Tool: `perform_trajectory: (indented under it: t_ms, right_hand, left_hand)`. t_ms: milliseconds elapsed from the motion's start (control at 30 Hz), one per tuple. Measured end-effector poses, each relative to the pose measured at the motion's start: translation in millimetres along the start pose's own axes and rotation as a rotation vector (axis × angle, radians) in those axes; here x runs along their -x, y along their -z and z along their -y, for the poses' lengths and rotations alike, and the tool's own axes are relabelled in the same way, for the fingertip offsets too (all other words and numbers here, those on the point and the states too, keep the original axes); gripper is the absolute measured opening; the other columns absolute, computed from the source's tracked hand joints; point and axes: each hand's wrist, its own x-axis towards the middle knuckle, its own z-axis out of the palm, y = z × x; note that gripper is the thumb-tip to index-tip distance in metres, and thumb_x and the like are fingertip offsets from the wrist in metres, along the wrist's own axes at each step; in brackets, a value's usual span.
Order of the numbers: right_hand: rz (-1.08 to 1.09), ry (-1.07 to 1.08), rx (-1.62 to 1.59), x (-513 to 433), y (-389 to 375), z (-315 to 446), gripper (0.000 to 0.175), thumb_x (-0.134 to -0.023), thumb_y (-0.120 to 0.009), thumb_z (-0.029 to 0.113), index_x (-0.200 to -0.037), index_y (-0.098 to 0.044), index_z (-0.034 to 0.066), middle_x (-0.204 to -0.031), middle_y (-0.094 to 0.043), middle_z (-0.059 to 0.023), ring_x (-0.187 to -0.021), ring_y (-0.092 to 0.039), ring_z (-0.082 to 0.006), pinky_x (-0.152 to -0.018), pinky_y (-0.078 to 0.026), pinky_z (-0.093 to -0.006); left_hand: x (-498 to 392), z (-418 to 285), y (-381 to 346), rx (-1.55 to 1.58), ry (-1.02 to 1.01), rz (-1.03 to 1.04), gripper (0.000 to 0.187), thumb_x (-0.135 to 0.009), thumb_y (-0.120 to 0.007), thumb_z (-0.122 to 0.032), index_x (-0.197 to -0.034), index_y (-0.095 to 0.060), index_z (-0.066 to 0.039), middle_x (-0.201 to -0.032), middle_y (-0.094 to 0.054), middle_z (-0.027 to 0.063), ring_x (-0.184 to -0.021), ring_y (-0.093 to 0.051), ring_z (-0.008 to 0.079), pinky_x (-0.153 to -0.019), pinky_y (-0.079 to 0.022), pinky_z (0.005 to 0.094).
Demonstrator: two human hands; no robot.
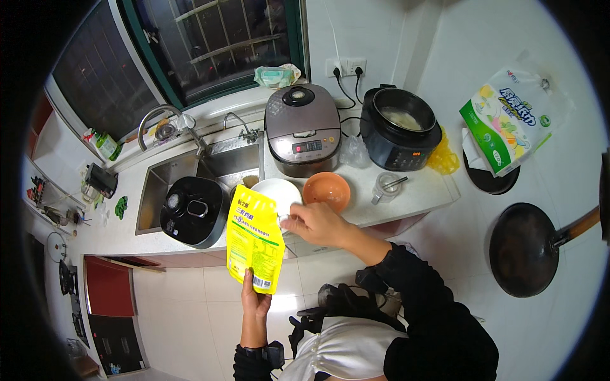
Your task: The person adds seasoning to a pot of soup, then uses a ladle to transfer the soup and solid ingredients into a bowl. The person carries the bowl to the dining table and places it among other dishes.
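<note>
A yellow printed foil pouch (253,243) is held upright before me, over the counter's front edge. My left hand (256,297) grips its bottom end, thumb on the printed face. Close to the pouch's upper right side is my right hand (312,224), fingers pinched on a small whitish thing that I cannot make out well. Behind them sit a white bowl (281,190), partly covered by the pouch, and an orange bowl (327,189). A black-lidded cooker (193,212) stands just left of the pouch.
At the back stand a grey rice cooker (305,128) and an open black electric cooker (401,128) with pale contents. A glass cup (387,186) is near the front edge. The sink (155,190) lies left; a wok (523,250) and a kitchen-towel pack (517,119) hang right.
</note>
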Motion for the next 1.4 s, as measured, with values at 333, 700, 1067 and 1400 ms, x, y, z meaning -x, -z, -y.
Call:
perform_trajectory:
  t_ms: [333,700,1067,1400]
  right_hand:
    - [0.205,-0.558,-0.608,58.1,18.0,-131.6,0.054,-0.081,-0.040,0.051,-0.064,-0.057,0.0033,-0.051,-0.050,-0.0039,-0.047,-0.050,-0.0147,-0.045,-0.041,-0.0269]
    - [-0.270,-1.119,-1.013,122.1,9.7,-287.4,0.032,-0.077,-0.057,0.037,-0.090,-0.050,0.0087,-0.070,-0.054,-0.0036,-0.049,-0.046,-0.0099,-0.041,-0.041,-0.0239]
    - [-0.826,-1.174,-1.181,124.5,-30.4,-299.0,0.016,-0.080,-0.054,0.031,-0.084,-0.052,0.0152,-0.059,-0.040,0.0036,-0.050,-0.037,-0.0084,-0.041,-0.030,-0.0235]
    - [-0.237,-0.841,-0.566,54.1,24.8,-101.6,0.018,-0.084,-0.049,0.027,-0.074,-0.046,0.0118,-0.056,-0.038,0.0055,-0.040,-0.031,-0.0021,-0.033,-0.022,-0.0161]
  left_hand:
    - [-39.2,37.7,-25.5,0.112,0.044,0.117,0.037,-0.081,-0.052,-0.030,-0.111,-0.047,-0.010,-0.107,-0.055,0.0058,-0.092,-0.056,0.0196,-0.076,-0.047,0.0325]
    - [-55.4,40.4,-19.0,0.463,0.092,0.338,0.039,-0.078,-0.054,-0.035,-0.107,-0.049,-0.010,-0.097,-0.054,0.0008,-0.088,-0.050,0.0157,-0.069,-0.047,0.0288]
    - [-38.2,-2.7,20.2,0.486,-0.059,0.358,0.057,-0.078,-0.051,-0.045,-0.116,-0.040,-0.004,-0.098,-0.053,0.0050,-0.081,-0.052,0.0182,-0.064,-0.049,0.0273]
    - [22.8,-105.9,156.0,0.385,-0.377,0.234,0.064,-0.071,-0.046,-0.060,-0.102,-0.047,-0.004,-0.109,-0.044,0.0111,-0.082,-0.049,0.0155,-0.060,-0.049,0.0237]
